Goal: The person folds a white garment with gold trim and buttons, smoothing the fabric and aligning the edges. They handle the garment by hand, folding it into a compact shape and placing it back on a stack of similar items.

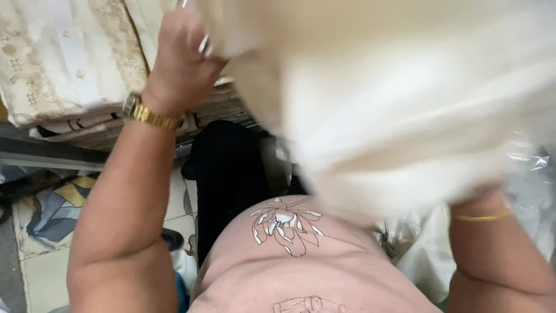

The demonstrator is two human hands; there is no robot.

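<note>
Tiled floor [40,272], pale with a patterned patch, lies below you at the left, a dark shoe [172,237] resting on it.

Stack of folded cream garments [63,64], embroidered and buttoned, fills the upper left, piled on a shelf whose edge runs beneath it.

Your left hand [182,55], gold watch [147,115] at the wrist, is raised before that stack, its grip clenched on the upper edge of the cream cloth [405,98].

Cream cloth: blurred, spread across the upper right, hanging from your left hand toward your right wrist. It blocks nearly everything behind it.

Your right hand: hidden under the cloth; only the forearm and a thin gold bangle [482,217] show, so its grip cannot be told.

Clear plastic wrapping [530,174]: crumpled at the right edge, just beside the bangle.

Black trouser leg [229,174] and pink shirt with a flower print [286,223]: your own, bottom centre.
</note>
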